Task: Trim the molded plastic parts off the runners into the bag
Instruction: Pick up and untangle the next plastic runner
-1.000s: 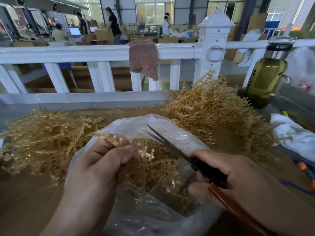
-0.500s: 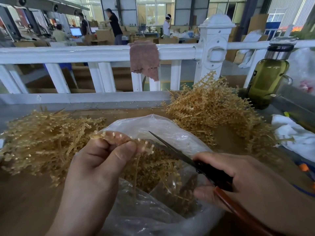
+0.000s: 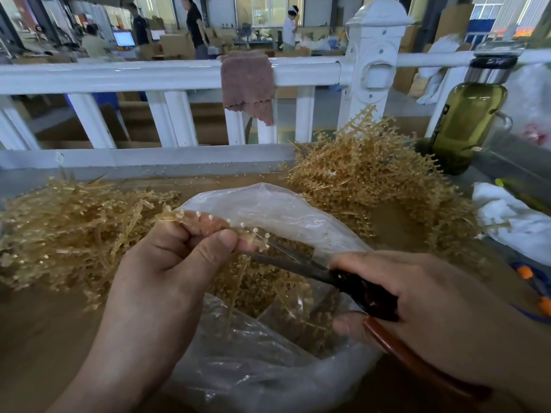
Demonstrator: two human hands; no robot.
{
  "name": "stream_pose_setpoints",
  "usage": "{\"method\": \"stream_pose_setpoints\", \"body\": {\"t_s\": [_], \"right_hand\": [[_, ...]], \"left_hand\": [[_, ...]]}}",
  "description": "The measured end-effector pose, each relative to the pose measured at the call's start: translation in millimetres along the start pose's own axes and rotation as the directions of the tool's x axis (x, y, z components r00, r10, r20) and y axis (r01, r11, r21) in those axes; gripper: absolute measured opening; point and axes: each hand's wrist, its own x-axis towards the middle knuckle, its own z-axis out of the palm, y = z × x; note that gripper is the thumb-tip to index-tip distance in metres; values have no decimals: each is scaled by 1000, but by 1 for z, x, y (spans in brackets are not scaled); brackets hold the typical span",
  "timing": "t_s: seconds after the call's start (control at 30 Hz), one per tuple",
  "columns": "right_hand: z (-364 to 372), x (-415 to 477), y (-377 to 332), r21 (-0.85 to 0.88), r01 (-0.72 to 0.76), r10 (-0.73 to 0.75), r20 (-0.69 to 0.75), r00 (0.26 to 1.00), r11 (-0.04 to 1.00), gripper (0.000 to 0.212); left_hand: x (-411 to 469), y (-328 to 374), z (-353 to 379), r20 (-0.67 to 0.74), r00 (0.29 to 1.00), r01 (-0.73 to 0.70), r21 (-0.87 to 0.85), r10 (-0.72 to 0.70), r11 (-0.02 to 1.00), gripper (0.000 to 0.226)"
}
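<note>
Scissors closed further onto runner; hands gripping.

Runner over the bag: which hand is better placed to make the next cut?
Right. The right hand grips the scissors, whose blades sit at the exposed end of the runner; the left hand pinches that runner above the open bag, so it likely just steadies.
</note>
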Motion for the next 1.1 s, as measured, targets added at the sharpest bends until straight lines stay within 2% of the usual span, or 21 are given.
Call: {"method": "stream_pose_setpoints", "body": {"t_s": [0.13, 0.23, 0.3, 0.57, 0.7, 0.87, 1.1], "right_hand": [[1, 0, 0, 7, 9, -9, -20, 1000, 1000, 50], [2, 0, 0, -2, 14, -14, -51, 999, 1000, 52], [2, 0, 0, -12, 18, -18, -46, 999, 1000, 51], [2, -1, 0, 12, 17, -16, -35, 999, 1000, 57], [0, -1, 0, 26, 24, -23, -27, 999, 999, 57], [-1, -1, -1, 23, 50, -49, -34, 998, 998, 52], [0, -1, 0, 19, 64, -63, -65, 996, 998, 50]], "left_hand": [[-1, 1, -1, -20, 1000, -17, 111, 19, 994, 15], [-2, 1, -3, 15, 1000, -11, 174, 9, 985, 31], [-2, 0, -3, 34, 999, -16, 204, 9, 979, 34], [-4, -1, -1, 67, 998, 16, 68, -21, 998, 31], [-3, 3, 1, 91, 995, 33, 19, -35, 999, 23], [-5, 12, 6, 31, 999, 12, 13, -12, 1000, 15], [-5, 13, 8, 83, 996, -14, -69, 20, 998, 24]]}}
